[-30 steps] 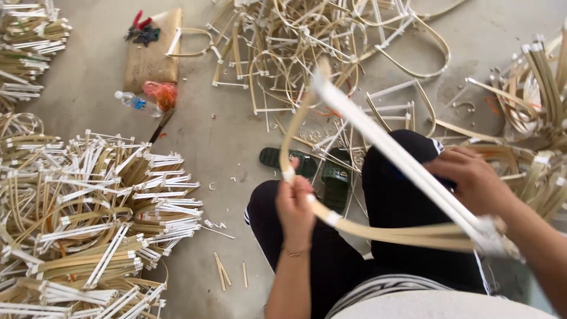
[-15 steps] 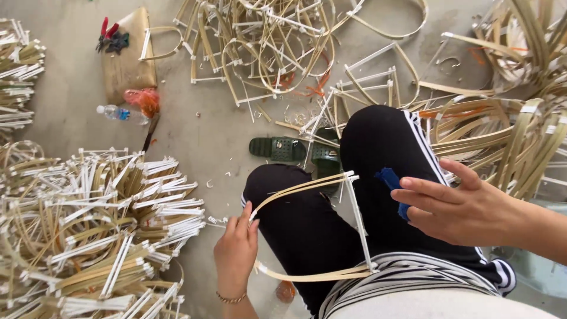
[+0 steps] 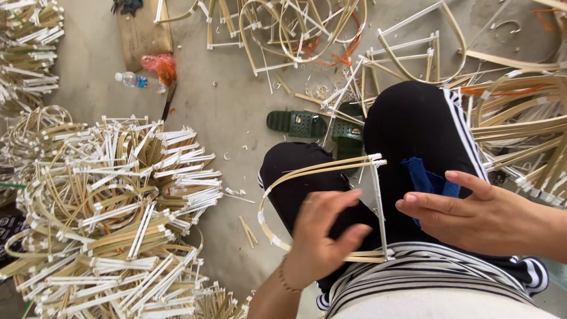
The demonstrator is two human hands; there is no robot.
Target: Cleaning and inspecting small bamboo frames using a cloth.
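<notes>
1. The bent bamboo frame (image 3: pixel 322 207) lies across the person's lap, on the black-trousered left thigh; its curved strips bow to the left and meet a straight white upright strip on the right.
2. The left hand (image 3: pixel 322 239) rests on the frame's lower part, fingers spread and loosely curled over the curved strips; whether the grip actually pinches a strip cannot be told.
3. The right hand (image 3: pixel 478 215) lies just beside the white upright, fingers extended and flat, pinching nothing, its fingertips near a blue cloth (image 3: pixel 428 180) on the right thigh.
4. A pair of green sandals (image 3: pixel 313 125) sits on the concrete floor (image 3: pixel 230 106) beyond the knees.
5. A large heap of finished frames (image 3: pixel 112 212) lies on the left.
6. A plastic bottle (image 3: pixel 136 80) and an orange bag (image 3: pixel 159 66) lie beside a wooden board (image 3: pixel 142 32) at upper left.
7. Loose bamboo hoops (image 3: pixel 283 29) lie scattered at the top; more strips (image 3: pixel 520 112) are stacked on the right.
</notes>
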